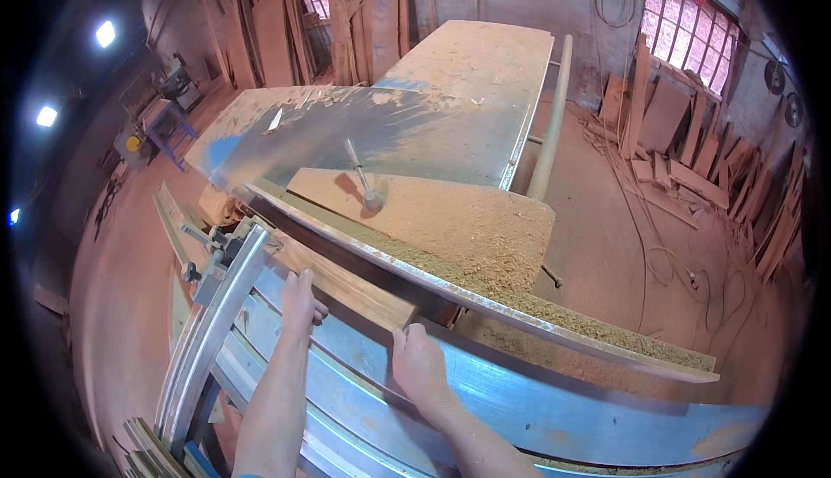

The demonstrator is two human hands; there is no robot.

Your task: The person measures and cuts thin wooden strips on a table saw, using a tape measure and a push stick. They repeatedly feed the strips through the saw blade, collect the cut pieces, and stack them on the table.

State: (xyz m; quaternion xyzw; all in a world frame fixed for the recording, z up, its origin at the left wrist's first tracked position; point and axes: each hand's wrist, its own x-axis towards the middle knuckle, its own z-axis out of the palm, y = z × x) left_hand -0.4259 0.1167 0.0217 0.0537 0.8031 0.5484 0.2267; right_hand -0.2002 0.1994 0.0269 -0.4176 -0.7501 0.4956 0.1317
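A short, thick wooden board (359,290) lies on the metal sliding table (554,391) of a saw bench, along the near side of a long rail (485,301) dusted with sawdust. My left hand (299,301) is at the board's near edge, its fingers curled against the wood. At the right end of the board, my right hand (418,359) is closed on the corner with its thumb on top. The board's left end reaches toward the crosscut fence (229,296) and its clamp hardware (212,240). No blade can be made out.
Beyond the rail, a sawdust-covered panel (459,218) carries a round-ended lever (372,199). A wide dusty tabletop (346,136) extends behind it. Offcuts (692,179) lean along the right wall, with cables (649,244) on the floor. Wood strips (147,452) stand at lower left.
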